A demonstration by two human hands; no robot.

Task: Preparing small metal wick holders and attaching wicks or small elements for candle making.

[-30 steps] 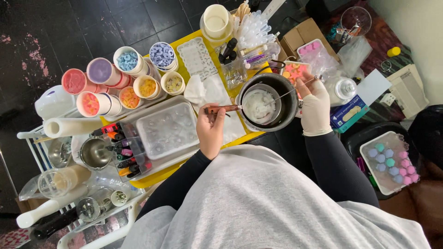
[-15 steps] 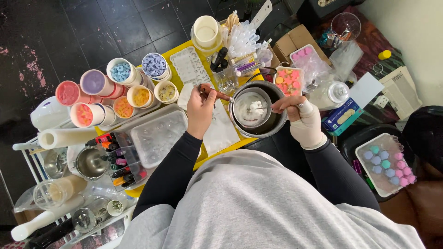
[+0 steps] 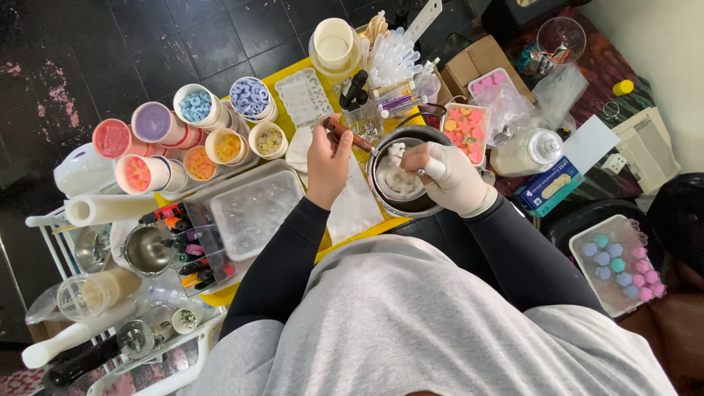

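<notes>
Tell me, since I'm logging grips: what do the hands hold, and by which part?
Left hand grips a brown-handled tool by its handle. Gloved right hand holds the metal pot at its rim.

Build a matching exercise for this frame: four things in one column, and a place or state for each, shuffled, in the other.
Things:
1. left hand
2. right hand
3. metal pot
4. paper roll

Places or states:
A. lies on its side at the table's left edge
B. gloved, over the pot
C. bare, grips a brown-handled tool
D. holds white material

Pairs: 1-C, 2-B, 3-D, 4-A
</notes>
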